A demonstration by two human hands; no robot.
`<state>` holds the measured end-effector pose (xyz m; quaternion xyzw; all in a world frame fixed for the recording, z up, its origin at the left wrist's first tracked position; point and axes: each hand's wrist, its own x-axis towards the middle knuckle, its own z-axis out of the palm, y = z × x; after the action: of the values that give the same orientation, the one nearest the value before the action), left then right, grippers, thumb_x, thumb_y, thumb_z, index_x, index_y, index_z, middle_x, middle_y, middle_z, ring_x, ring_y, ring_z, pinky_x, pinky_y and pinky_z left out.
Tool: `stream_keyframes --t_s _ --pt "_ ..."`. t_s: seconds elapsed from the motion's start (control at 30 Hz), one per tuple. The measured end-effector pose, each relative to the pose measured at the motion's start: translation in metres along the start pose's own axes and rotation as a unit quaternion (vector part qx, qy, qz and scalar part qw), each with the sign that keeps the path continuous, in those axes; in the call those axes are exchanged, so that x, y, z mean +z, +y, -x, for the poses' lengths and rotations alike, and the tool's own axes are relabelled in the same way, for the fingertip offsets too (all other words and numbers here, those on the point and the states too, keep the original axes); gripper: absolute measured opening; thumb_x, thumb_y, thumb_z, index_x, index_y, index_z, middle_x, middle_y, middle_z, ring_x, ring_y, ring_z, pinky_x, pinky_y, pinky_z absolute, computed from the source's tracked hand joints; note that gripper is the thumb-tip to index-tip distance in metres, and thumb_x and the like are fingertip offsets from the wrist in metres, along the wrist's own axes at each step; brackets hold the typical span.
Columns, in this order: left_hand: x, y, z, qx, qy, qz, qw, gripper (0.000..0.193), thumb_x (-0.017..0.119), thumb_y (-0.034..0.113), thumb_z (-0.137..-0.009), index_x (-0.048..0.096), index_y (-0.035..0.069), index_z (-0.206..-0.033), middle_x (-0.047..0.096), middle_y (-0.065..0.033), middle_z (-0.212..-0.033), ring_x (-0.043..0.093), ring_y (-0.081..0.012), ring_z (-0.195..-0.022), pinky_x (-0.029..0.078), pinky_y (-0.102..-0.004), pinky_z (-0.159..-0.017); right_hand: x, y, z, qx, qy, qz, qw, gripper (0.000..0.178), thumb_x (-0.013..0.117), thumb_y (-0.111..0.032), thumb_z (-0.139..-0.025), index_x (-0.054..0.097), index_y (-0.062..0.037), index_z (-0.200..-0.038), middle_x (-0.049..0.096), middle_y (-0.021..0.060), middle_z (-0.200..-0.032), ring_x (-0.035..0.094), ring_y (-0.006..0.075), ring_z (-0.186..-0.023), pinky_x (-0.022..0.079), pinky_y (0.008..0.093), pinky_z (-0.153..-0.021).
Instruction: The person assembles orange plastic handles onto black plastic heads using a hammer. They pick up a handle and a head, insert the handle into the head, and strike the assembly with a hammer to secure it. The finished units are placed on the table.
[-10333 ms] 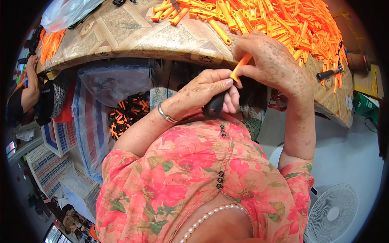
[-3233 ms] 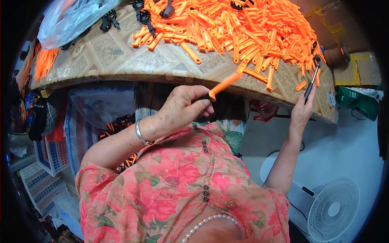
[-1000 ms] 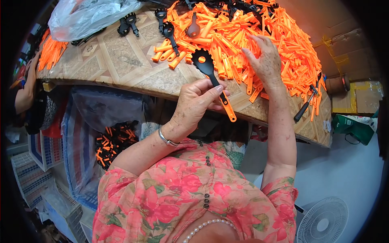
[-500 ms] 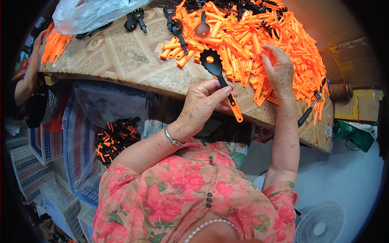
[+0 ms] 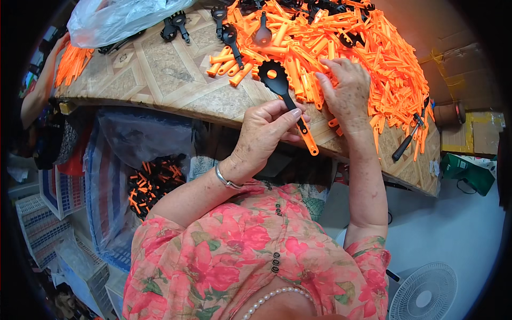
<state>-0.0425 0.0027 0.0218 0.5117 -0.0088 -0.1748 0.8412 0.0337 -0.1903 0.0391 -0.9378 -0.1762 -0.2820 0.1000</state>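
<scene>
My left hand (image 5: 261, 130) is closed round the neck of a spaghetti server (image 5: 276, 84). Its black toothed head with a round hole points up and away, and a short orange handle end (image 5: 309, 143) sticks out below my fingers. Over the near edge of a large heap of orange handles (image 5: 392, 69) hovers my right hand (image 5: 349, 96), thumb and fingers apart. I see nothing held in it, though the palm side is partly hidden. Several loose black server heads (image 5: 229, 40) and a grey-black spoon head (image 5: 263, 33) lie left of and on the heap.
Beside the heap at the table's (image 5: 176, 88) right corner lies a hammer (image 5: 404, 146). A clear plastic bag (image 5: 120, 24) sits at the back left. Another person's arm (image 5: 40, 90) is near orange pieces (image 5: 73, 61). Below stand a lined crate of black-and-orange pieces (image 5: 154, 184) and a fan (image 5: 424, 296).
My right hand has shifted left and slightly down, toward the handles nearest the server. My left hand still holds the server in almost the same place. The view has shifted slightly.
</scene>
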Motion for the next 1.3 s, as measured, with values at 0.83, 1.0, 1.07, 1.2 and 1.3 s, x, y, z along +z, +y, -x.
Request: stream_keyframes --t_s 0.83,1.0,1.07,1.2,1.3 --pt "-0.002 -0.006 0.0 0.009 -0.003 0.0 1.0 0.025 0.058 0.019 -0.096 0.062 0.001 -0.112 0.069 -0.0105 -0.097 0.07 -0.0177 -0.089 0.058 -0.0244 -0.069 -0.007 -0.007 0.009 0.076 -0.065 0.083 0.992 0.023 0.068 -0.026 -0.082 0.071 -0.0093 -0.097 0.065 0.0082 -0.093 0.059 0.0254 -0.095 0.042 0.0413 -0.085" --pt "-0.003 -0.007 0.0 0.01 -0.004 0.003 1.0 0.024 0.058 0.019 -0.096 0.062 0.0 -0.111 0.069 -0.0105 -0.097 0.07 -0.0178 -0.089 0.058 -0.025 -0.07 -0.012 -0.001 0.014 0.181 -0.083 -0.049 0.979 0.022 0.069 -0.024 -0.083 0.07 -0.006 -0.095 0.068 0.0084 -0.085 0.064 0.0223 -0.078 0.046 0.0386 -0.077" --pt "-0.003 -0.007 0.001 0.008 -0.003 0.002 1.0 0.024 0.058 0.019 -0.096 0.062 0.0 -0.111 0.069 -0.0107 -0.097 0.07 -0.018 -0.089 0.058 -0.0254 -0.07 -0.013 0.0 0.016 0.236 -0.06 -0.13 0.961 0.02 0.068 -0.022 -0.085 0.069 -0.0044 -0.095 0.069 0.0072 -0.082 0.065 0.0177 -0.072 0.048 0.034 -0.072" --pt "-0.002 -0.006 0.001 0.008 -0.008 0.009 1.0 0.024 0.058 0.019 -0.096 0.062 0.0 -0.111 0.069 -0.0112 -0.098 0.07 -0.0188 -0.09 0.058 -0.0257 -0.07 -0.014 0.012 0.027 0.297 0.009 -0.333 0.895 0.016 0.066 -0.014 -0.09 0.067 -0.0005 -0.099 0.068 0.0044 -0.081 0.064 0.0089 -0.073 0.05 0.0232 -0.066" --pt "-0.004 -0.007 0.0 0.004 -0.009 0.008 1.0 0.026 0.057 0.02 -0.097 0.061 0.0 -0.113 0.069 -0.0115 -0.099 0.07 -0.019 -0.09 0.058 -0.0259 -0.07 -0.022 0.013 0.031 0.313 0.018 -0.427 0.848 0.015 0.062 -0.007 -0.092 0.065 0.0019 -0.103 0.068 0.0045 -0.083 0.065 0.009 -0.076 0.051 0.0213 -0.068"
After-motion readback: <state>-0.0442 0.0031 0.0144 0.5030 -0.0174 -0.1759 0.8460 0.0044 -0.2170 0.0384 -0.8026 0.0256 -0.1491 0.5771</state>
